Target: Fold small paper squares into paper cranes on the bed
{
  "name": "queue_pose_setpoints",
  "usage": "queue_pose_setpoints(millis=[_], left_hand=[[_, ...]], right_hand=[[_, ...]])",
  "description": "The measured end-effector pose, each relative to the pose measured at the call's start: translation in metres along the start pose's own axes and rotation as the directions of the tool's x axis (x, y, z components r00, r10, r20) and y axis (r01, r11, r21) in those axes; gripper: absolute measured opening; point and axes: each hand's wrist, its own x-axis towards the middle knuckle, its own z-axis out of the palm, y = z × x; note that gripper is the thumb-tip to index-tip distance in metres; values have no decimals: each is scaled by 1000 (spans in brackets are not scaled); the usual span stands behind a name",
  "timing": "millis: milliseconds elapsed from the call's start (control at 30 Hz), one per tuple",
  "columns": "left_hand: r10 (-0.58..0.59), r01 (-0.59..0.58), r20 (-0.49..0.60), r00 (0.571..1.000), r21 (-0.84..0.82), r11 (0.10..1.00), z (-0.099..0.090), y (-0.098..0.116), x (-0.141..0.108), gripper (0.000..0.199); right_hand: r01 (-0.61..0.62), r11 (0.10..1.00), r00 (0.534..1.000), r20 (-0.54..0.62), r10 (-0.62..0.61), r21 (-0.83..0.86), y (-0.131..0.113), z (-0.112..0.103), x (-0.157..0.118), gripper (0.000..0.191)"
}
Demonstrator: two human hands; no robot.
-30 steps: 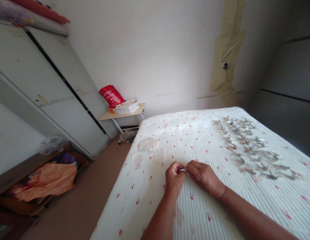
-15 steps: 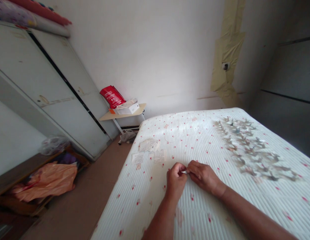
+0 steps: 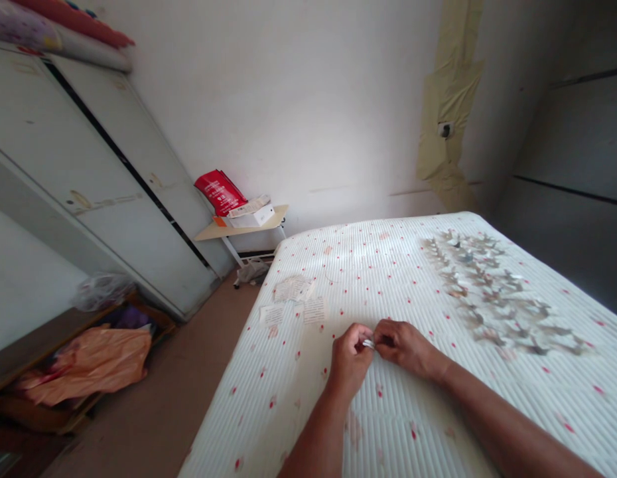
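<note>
Over the bed, my left hand (image 3: 352, 345) pinches a small folded piece of paper (image 3: 369, 344) between thumb and fingers. Close against it, my right hand (image 3: 401, 345) has its fingertips closed at the other end of the same paper. Most of the folded paper is hidden by my fingers. Ahead and to the left lie printed paper squares (image 3: 315, 310), some overlapping in a loose pile (image 3: 292, 288). Off to the right, rows of several small folded paper figures (image 3: 487, 272), which look like cranes, stand on the bed cover.
The bed (image 3: 358, 265) has a white ribbed cover with red spots. Beyond its far left corner, a small table (image 3: 209, 232) holds a red bag (image 3: 221, 191) and a white box (image 3: 259, 216). Grey cabinets (image 3: 104, 166) and an orange plastic bag (image 3: 94, 362) are at the left.
My fingers have shifted slightly on the folded paper, and a little more of its white edge shows between my hands. The whole view has moved slightly.
</note>
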Motion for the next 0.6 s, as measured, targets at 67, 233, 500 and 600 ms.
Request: queue_pose_setpoints(millis=[67, 233, 500, 600], left_hand=[[-3, 3, 7, 1000, -10, 1000, 0, 0, 0, 25], [-21, 21, 12, 1000, 8, 1000, -2, 2, 1, 18], [-85, 88, 90, 992, -38, 995, -8, 0, 2, 13], [-82, 93, 148, 986, -68, 993, -11, -1, 2, 13]], right_hand=[[18, 1000, 1000, 2, -18, -4, -1, -2, 0, 13], [23, 999, 1000, -3, -23, -40, -4, -2, -1, 14], [29, 995, 1000, 4, -29, -100, -2, 3, -4, 11], [35, 998, 999, 27, -34, -56, -1, 3, -4, 12]])
